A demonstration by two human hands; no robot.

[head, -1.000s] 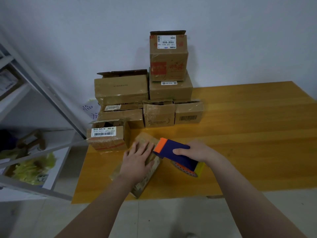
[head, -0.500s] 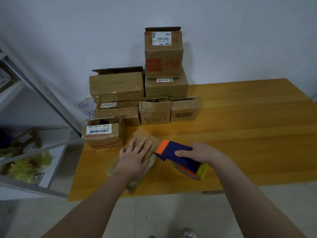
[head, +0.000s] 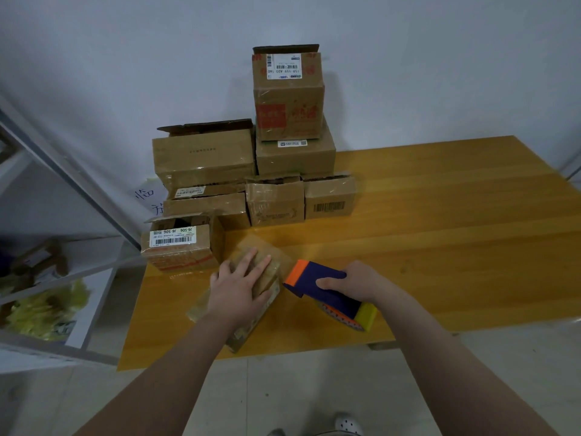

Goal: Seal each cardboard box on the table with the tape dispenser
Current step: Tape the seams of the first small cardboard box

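Small box [head: 255, 322]: near table [head: 456, 247] front edge, left part; left hand [head: 237, 289] flat on top, fingers straight. Tape dispenser [head: 333, 298]: just right of box, gripped by right hand [head: 356, 283], well apart from right edge. Stacked boxes [head: 283, 165]: back-left corner, against wall [head: 440, 73]. Shelving [head: 78, 187]: beyond left edge.

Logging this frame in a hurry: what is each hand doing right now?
Left hand: open, fingers flat on the small box.
Right hand: closed round the tape dispenser.

"J6-506" label [head: 172, 236] on front-left box [head: 182, 258]
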